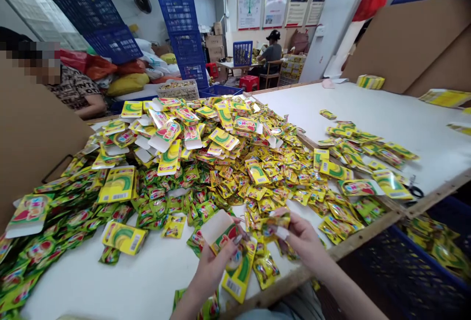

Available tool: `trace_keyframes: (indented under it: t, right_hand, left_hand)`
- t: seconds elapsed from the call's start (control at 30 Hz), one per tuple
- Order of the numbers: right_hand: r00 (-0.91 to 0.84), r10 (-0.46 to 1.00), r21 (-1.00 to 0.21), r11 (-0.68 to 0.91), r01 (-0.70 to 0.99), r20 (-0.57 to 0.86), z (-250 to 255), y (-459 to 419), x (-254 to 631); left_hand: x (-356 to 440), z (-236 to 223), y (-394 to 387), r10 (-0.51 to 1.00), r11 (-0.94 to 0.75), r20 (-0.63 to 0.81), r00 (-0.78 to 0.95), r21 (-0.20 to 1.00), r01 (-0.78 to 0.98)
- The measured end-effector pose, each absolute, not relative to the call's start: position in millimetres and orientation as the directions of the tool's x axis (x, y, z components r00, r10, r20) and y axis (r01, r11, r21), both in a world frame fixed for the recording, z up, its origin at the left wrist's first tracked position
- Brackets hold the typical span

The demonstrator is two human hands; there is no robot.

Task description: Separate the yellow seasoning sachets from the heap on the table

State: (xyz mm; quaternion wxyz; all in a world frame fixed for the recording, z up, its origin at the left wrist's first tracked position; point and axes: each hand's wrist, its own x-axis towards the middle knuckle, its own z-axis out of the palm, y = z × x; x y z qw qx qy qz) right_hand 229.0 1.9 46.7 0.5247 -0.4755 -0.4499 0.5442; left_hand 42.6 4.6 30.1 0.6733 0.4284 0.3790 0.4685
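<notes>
A big heap of yellow boxes (167, 136) rose at the far side of the white worktop (147, 280), with yellow packets (272, 168) and green packets (158, 207) spread in front of it. Loose packets lay close around both hands and crowded the spot under them. A brown cardboard sheet (37, 128) stood up on the left, and a person (79, 87) sat behind it. On the right, near the wooden edge, were black scissors (415, 191), and a blue crate (390, 266) with packets in it sat lower down. The boxes were thin card with flat sides and sharp corners. The packets were shiny, crinkly and a bit puffy. The left hand (211, 266) had its grip closed on an open box (226, 239), with the thumb on its printed front. That box was tipped, its long way slanting from top left to bottom right, and its white flap pointed up and left, away from the person's body. A barcoded box (241, 271) slanted just below it. The right hand (303, 241) pinched a yellow packet (281, 218) between thumb and fingers, just right of the open box.
</notes>
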Motion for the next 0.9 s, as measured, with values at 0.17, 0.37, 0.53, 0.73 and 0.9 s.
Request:
trace_keyframes:
  t: [0.17, 0.37, 0.53, 0.73, 0.9]
  right_hand:
    - [-0.074, 0.989, -0.983, 0.118, -0.142, 0.129, 82.9, 12.5, 221.4]
    - [-0.413, 0.887, -0.863, 0.364, 0.351, 0.206, 93.9, 13.4, 209.7]
    - [-0.617, 0.787, -0.724, 0.408, 0.555, -0.029, 107.2, 6.4, 223.8]
    - [-0.500, 0.864, -0.828, 0.320, 0.460, 0.057, 84.6, -8.4, 237.1]
    - [-0.413, 0.902, -0.858, 0.311, 0.410, 0.130, 52.8, -26.9, 234.7]
  left_hand:
    - [52.8, 36.9, -5.9, 0.905, 0.326, -0.268, 0.330, 0.936, -0.135]
    - [48.4, 44.6, -4.3, 0.893, 0.162, -0.187, 0.408, 0.982, 0.097]
    - [44.3, 37.6, -7.4, 0.844, 0.078, -0.173, 0.507, 0.976, 0.203]
    - [43.6, 23.2, -17.3, 0.744, 0.192, -0.227, 0.629, 0.974, 0.125]
    - [47.3, 15.2, -25.9, 0.684, 0.254, -0.306, 0.663, 0.951, 0.177]
